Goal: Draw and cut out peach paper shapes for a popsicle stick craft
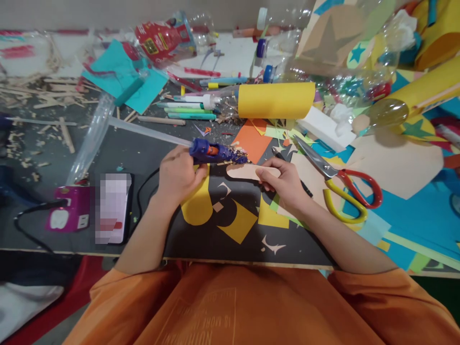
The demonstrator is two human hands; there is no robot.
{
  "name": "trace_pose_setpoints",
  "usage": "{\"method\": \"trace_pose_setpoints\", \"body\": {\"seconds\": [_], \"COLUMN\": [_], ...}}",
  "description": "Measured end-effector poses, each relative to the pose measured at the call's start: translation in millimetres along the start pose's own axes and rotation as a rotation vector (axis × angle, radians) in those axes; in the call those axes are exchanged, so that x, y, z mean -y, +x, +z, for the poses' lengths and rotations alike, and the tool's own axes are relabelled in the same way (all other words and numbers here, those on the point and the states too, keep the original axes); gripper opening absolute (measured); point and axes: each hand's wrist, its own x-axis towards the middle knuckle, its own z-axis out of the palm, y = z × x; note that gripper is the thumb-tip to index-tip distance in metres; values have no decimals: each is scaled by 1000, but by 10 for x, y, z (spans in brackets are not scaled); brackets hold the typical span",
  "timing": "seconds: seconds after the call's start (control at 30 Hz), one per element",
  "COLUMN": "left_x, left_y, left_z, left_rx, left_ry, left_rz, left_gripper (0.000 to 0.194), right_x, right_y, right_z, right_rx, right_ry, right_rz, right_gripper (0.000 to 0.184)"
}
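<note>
My left hand [179, 175] is wrapped round a blue glue gun [212, 150] with a long translucent glue stick [151, 131] coming out of its back. Bits of scrap cling to the gun's front end. Its nozzle points right, close to the far edge of a pale pink, round-ended paper strip [242, 171]; whether they touch I cannot tell. My right hand [282, 179] pinches the strip's right end between thumb and fingers. Below the left hand lies a yellow round-ended paper piece [197, 206]. A dark pen [306, 188] lies partly under my right hand.
Red-and-yellow scissors [334, 175] lie open at the right among coloured paper. A phone [114, 206] and a purple power socket [68, 208] with cables lie at the left. Plastic bottles, markers [190, 109], a yellow paper-wrapped bottle [276, 100] and wood scraps fill the back.
</note>
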Motion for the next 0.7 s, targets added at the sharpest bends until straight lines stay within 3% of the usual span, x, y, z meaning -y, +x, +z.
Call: {"method": "trace_pose_setpoints", "body": {"seconds": [0.17,0.23,0.3,0.57,0.63,0.7], "left_x": [91,156,216,229,215,178], "left_y": [103,146,171,155,151,146], "left_z": [-164,-231,-273,-386,-436,-447], "left_rx": [-160,-202,-197,96,13,-173], "left_ry": [-25,-18,-27,188,187,24], "left_rz": [-220,-329,-352,-466,-451,-398], "left_gripper": [41,42,38,45,51,48], "right_x": [7,12,16,16,21,30], "right_y": [-11,-11,-8,-5,-5,-3], "right_z": [4,8,12,4,6,12], "right_rx": [-13,-15,-20,-15,-20,-24], "right_ry": [16,6,-9,3,14,25], "right_rz": [12,16,7,2,9,15], "right_gripper": [21,21,22,23,22,22]}}
